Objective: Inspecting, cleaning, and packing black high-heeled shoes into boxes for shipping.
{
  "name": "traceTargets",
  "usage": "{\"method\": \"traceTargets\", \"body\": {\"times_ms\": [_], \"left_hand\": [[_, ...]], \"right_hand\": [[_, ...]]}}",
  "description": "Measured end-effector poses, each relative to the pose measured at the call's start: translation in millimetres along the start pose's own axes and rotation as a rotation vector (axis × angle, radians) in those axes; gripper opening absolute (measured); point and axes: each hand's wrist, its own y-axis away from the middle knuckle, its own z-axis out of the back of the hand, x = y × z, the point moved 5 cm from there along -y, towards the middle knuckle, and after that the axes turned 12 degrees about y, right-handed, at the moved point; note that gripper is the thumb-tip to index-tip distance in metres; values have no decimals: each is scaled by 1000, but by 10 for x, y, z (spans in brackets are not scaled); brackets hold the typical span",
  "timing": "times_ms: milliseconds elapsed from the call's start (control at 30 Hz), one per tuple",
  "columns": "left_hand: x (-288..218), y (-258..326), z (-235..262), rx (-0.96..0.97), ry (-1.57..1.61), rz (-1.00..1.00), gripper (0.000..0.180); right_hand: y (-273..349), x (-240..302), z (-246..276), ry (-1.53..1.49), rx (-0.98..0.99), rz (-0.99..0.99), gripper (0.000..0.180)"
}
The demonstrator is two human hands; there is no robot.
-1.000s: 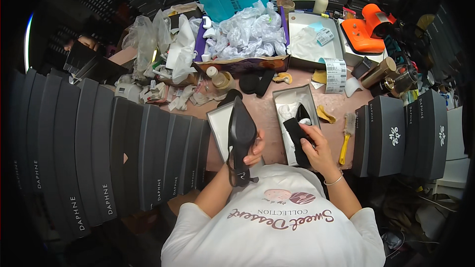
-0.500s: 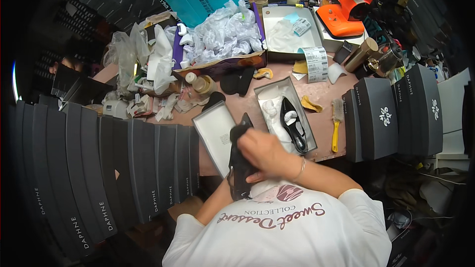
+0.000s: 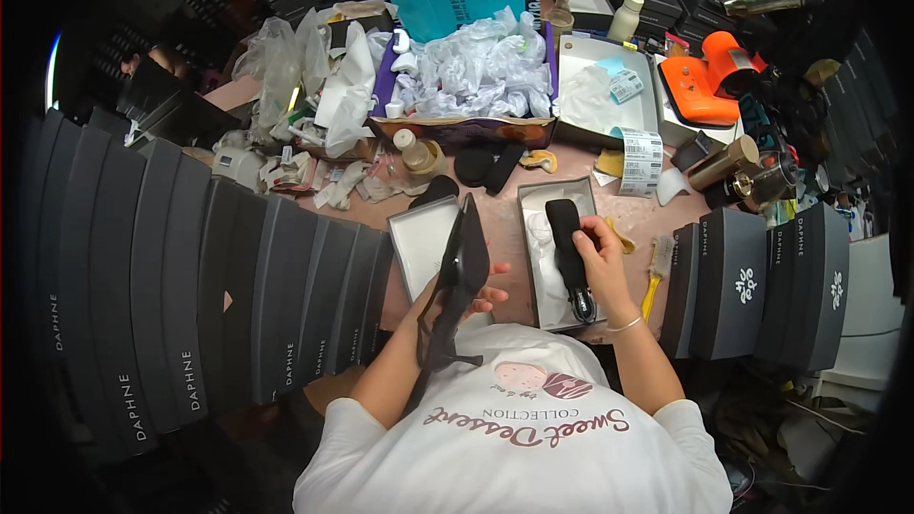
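Note:
A black slingback shoe with a slim heel (image 3: 466, 252) is held up in my left hand (image 3: 493, 293), toe pointing away. The fingers of that hand show past the shoe's right side; the palm is hidden behind it. My right hand (image 3: 606, 262) pinches a long, narrow piece of black cloth (image 3: 566, 238) above an open grey shoe box (image 3: 526, 219). White tissue paper (image 3: 545, 257) lies inside the box. The cloth covers most of a second black shoe (image 3: 583, 305) there, leaving its heel end visible. Beside my left hand is the box lid (image 3: 411, 247), its white inside facing up.
Grey shoe boxes (image 3: 243, 295) line up at left, others (image 3: 728, 276) at right. A yellow-handled brush (image 3: 655, 276) lies by the right stack. Behind are a carton of crumpled white plastic (image 3: 476, 67), bottles (image 3: 419, 154), black cloths (image 3: 487, 169), labels (image 3: 641, 162) and an orange device (image 3: 705, 86).
My right hand has left the shoe in my left hand and moved right with the black cloth, over the open box. The held shoe is now more fully exposed. The whole view has shifted slightly.

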Motion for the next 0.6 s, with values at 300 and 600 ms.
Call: {"method": "traceTargets", "body": {"times_ms": [300,600], "left_hand": [[25,12,-303,-300,-797,-313,54],[142,28,-208,-360,-976,-378,63]], "right_hand": [[476,829,-725,712,155,840,26],[-268,778,-855,712,96,758,12]]}}
